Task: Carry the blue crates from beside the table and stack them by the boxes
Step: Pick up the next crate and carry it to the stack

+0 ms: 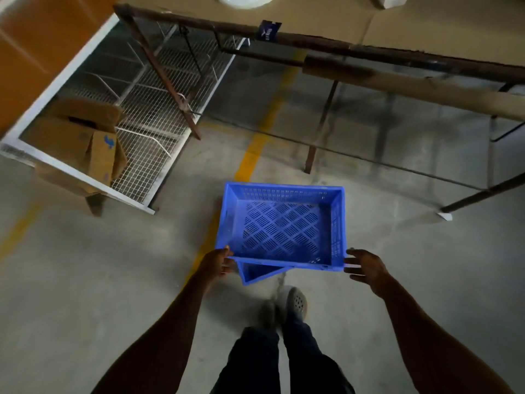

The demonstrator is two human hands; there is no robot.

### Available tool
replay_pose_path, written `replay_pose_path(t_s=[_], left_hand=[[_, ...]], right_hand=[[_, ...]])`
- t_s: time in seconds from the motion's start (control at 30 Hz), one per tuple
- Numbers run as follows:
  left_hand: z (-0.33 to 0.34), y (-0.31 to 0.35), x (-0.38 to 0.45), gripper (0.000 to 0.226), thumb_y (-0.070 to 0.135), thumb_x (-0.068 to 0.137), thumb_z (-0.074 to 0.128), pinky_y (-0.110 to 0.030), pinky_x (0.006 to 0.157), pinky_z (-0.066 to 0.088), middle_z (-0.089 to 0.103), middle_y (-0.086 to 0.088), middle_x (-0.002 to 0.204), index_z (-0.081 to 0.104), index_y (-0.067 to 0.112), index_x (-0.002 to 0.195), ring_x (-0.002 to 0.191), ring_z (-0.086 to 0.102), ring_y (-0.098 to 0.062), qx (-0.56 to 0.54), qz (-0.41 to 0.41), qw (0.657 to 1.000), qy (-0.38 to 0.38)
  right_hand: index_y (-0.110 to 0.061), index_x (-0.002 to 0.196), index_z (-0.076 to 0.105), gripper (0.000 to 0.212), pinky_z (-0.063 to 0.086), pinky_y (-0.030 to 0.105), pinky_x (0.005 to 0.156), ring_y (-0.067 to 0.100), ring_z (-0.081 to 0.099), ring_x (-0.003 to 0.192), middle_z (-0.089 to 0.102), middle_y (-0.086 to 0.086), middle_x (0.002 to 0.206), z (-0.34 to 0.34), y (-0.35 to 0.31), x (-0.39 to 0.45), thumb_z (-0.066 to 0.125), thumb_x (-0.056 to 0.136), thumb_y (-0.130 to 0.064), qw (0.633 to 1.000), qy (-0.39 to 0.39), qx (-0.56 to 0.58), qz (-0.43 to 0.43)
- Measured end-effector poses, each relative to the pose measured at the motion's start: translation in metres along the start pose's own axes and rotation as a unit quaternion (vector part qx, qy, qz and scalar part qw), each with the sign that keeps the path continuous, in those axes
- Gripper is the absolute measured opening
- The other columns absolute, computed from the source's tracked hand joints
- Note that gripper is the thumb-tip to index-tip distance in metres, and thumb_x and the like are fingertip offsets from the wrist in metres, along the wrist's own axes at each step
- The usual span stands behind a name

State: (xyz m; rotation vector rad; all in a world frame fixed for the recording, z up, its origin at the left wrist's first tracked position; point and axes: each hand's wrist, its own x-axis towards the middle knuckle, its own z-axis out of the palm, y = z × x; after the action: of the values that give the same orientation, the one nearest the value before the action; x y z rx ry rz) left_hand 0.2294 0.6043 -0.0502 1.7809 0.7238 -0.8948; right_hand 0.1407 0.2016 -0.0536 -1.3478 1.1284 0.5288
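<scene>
An empty blue crate with a perforated bottom lies on top of a second blue crate, whose corner sticks out skewed underneath at the near side. Both sit on the concrete floor in front of the table. My left hand touches the upper crate's near left corner, with the fingers curled at the rim. At the near right corner my right hand has its fingers spread, at the crate's edge or just off it.
The table's rusty metal frame and legs stand beyond the crates. A white wire-mesh rack with an open cardboard box is at the left. A yellow floor line runs under the crates. My feet are just behind them.
</scene>
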Motion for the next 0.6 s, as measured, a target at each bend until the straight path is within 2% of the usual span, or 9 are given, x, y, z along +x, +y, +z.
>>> replay_pose_path(t_s=[0.1, 0.17, 0.23, 0.3, 0.37, 0.43, 0.5, 0.53, 0.6], left_hand=[[-0.007, 0.017, 0.041, 0.019, 0.015, 0.102, 0.047, -0.026, 0.053, 0.038, 0.064, -0.02, 0.086, 0.061, 0.009, 0.092, 0.06, 0.059, -0.018, 0.092, -0.002, 0.996, 0.019], [-0.016, 0.025, 0.074, 0.029, 0.019, 0.102, 0.044, -0.033, 0.074, 0.044, 0.064, -0.027, 0.112, 0.067, 0.003, 0.101, 0.091, 0.064, -0.031, 0.151, 0.014, 0.986, 0.065], [-0.027, 0.027, 0.118, 0.047, 0.034, 0.099, 0.035, -0.034, 0.09, 0.04, 0.062, -0.021, 0.125, 0.066, 0.004, 0.116, 0.115, 0.057, -0.034, 0.206, 0.045, 0.972, 0.105], [-0.033, 0.029, 0.151, 0.053, 0.043, 0.097, 0.039, -0.037, 0.097, 0.038, 0.058, -0.02, 0.132, 0.061, 0.004, 0.125, 0.124, 0.052, -0.035, 0.24, 0.045, 0.963, 0.109], [-0.036, 0.028, 0.181, 0.06, 0.047, 0.095, 0.046, -0.039, 0.101, 0.037, 0.052, -0.022, 0.139, 0.053, 0.002, 0.134, 0.128, 0.049, -0.036, 0.252, 0.046, 0.959, 0.12], [-0.036, 0.03, 0.204, 0.074, 0.059, 0.09, 0.041, -0.041, 0.103, 0.037, 0.05, -0.024, 0.142, 0.049, 0.002, 0.137, 0.128, 0.048, -0.037, 0.268, 0.04, 0.955, 0.119], [-0.032, 0.033, 0.224, 0.081, 0.062, 0.087, 0.033, -0.039, 0.103, 0.036, 0.051, -0.025, 0.139, 0.052, -0.001, 0.135, 0.128, 0.049, -0.038, 0.267, 0.045, 0.956, 0.11], [-0.028, 0.038, 0.227, 0.079, 0.06, 0.088, 0.032, -0.038, 0.102, 0.037, 0.055, -0.026, 0.135, 0.057, -0.002, 0.13, 0.125, 0.051, -0.039, 0.261, 0.056, 0.959, 0.1], [-0.019, 0.044, 0.232, 0.063, 0.05, 0.1, 0.038, -0.039, 0.098, 0.04, 0.06, -0.028, 0.127, 0.063, -0.004, 0.122, 0.12, 0.055, -0.039, 0.24, 0.051, 0.965, 0.092]], right_hand=[[-0.018, 0.101, 0.066, 0.014, 0.043, 0.029, 0.065, 0.023, 0.058, 0.074, 0.067, 0.008, 0.092, 0.016, -0.019, 0.031, 0.054, 0.097, -0.024, 1.0, 0.001, 0.002, 0.007], [-0.02, 0.1, 0.066, 0.014, 0.038, 0.029, 0.064, 0.02, 0.051, 0.075, 0.064, 0.008, 0.094, 0.025, -0.024, 0.058, 0.051, 0.098, -0.018, 0.999, 0.03, -0.025, -0.004], [-0.015, 0.108, 0.066, 0.016, 0.04, 0.031, 0.066, 0.02, 0.049, 0.073, 0.062, 0.01, 0.095, 0.032, -0.027, 0.085, 0.054, 0.097, -0.018, 0.996, 0.063, -0.053, -0.026], [-0.006, 0.123, 0.061, 0.032, 0.044, 0.035, 0.073, 0.026, 0.055, 0.082, 0.061, 0.012, 0.099, 0.04, -0.03, 0.116, 0.059, 0.096, -0.023, 0.991, 0.101, -0.077, -0.031], [-0.004, 0.137, 0.051, 0.052, 0.044, 0.033, 0.082, 0.034, 0.061, 0.102, 0.062, 0.017, 0.117, 0.044, -0.032, 0.145, 0.062, 0.094, -0.031, 0.986, 0.129, -0.106, -0.014], [-0.007, 0.139, 0.049, 0.064, 0.046, 0.034, 0.089, 0.034, 0.06, 0.112, 0.06, 0.018, 0.127, 0.044, -0.025, 0.181, 0.064, 0.089, -0.045, 0.983, 0.14, -0.121, -0.008], [-0.01, 0.119, 0.061, 0.056, 0.045, 0.031, 0.073, 0.028, 0.06, 0.091, 0.061, 0.017, 0.1, 0.05, -0.024, 0.198, 0.062, 0.085, -0.054, 0.982, 0.137, -0.132, -0.012], [-0.009, 0.111, 0.064, 0.045, 0.042, 0.029, 0.067, 0.025, 0.056, 0.081, 0.059, 0.014, 0.089, 0.053, -0.027, 0.201, 0.062, 0.088, -0.048, 0.983, 0.131, -0.128, -0.016], [-0.01, 0.104, 0.064, 0.024, 0.041, 0.028, 0.066, 0.023, 0.052, 0.076, 0.057, 0.011, 0.083, 0.056, -0.03, 0.212, 0.062, 0.094, -0.032, 0.983, 0.135, -0.121, -0.019]])
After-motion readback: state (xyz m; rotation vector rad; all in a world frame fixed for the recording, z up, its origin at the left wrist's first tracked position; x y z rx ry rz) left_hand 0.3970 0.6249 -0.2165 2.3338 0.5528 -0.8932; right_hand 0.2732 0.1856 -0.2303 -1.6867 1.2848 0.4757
